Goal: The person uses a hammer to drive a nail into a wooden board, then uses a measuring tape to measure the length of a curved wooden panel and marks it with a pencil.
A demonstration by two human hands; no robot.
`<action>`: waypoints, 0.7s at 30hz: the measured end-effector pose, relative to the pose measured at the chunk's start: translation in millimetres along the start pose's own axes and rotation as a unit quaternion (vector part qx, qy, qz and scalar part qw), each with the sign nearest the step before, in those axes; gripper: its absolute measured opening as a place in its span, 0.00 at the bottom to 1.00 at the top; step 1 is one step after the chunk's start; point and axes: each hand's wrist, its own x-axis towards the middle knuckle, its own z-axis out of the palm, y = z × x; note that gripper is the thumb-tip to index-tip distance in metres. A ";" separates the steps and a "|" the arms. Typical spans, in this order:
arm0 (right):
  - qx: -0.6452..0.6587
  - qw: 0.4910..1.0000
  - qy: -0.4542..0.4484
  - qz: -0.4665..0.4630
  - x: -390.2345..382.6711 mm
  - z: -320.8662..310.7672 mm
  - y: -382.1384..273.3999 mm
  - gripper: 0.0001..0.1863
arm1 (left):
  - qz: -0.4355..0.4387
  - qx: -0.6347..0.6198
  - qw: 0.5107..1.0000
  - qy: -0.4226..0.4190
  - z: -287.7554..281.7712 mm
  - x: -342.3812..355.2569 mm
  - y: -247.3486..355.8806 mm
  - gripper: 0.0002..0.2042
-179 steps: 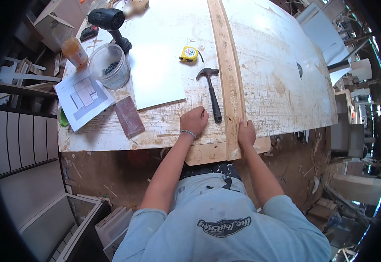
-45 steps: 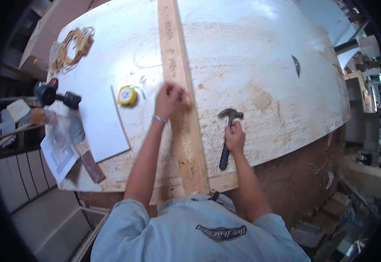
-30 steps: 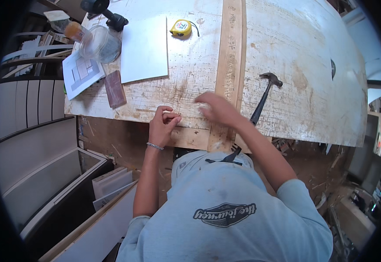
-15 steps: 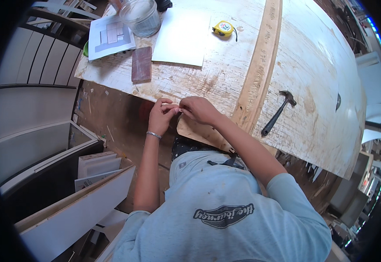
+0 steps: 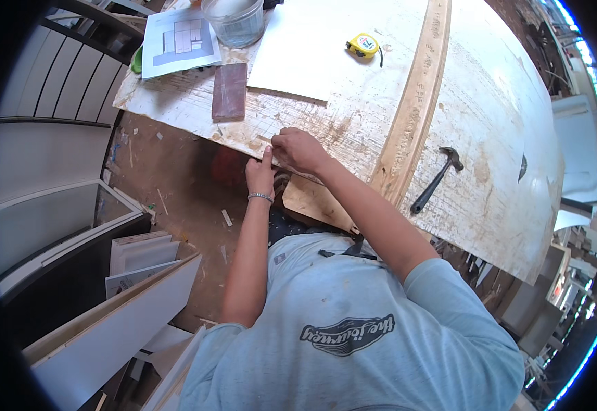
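My right hand (image 5: 300,150) is over the near edge of the white-topped worktable (image 5: 353,103), its fingers curled and pressed together at the tips. Whatever they pinch is too small or too hidden to make out. Just left of it, against the same edge, my left hand (image 5: 261,177) points its thumb upward beside the right fingertips. Its other fingers are mostly hidden. A bracelet (image 5: 261,196) circles my left wrist. Beyond the hands lies a flat reddish-brown block (image 5: 229,92). A rounded wooden piece (image 5: 315,202) sits below my right forearm.
On the table are a claw hammer (image 5: 438,179), a long wooden board (image 5: 413,103), a yellow tape measure (image 5: 363,46), a white sheet (image 5: 295,58), a printed drawing (image 5: 179,42) and a clear plastic tub (image 5: 235,27). White panels (image 5: 117,322) lean at the lower left.
My hands have parted slightly from their fingertip-to-fingertip pinch. The right has moved onto the table edge, and the left has turned thumb-up beside it. The view has shifted slightly.
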 end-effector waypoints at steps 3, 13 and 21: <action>-0.008 1.000 0.003 0.005 -1.4 -2.4 5.8 0.09 | 0.010 0.015 1.000 0.018 6.6 4.5 0.2 0.15; -0.180 0.758 0.411 0.474 -244.7 -115.9 96.8 0.17 | 0.040 0.004 0.999 0.027 4.0 12.9 -11.0 0.15; -0.167 0.668 0.450 0.569 -321.4 -81.8 212.7 0.22 | 0.038 0.004 0.999 -0.005 15.8 6.9 -5.5 0.15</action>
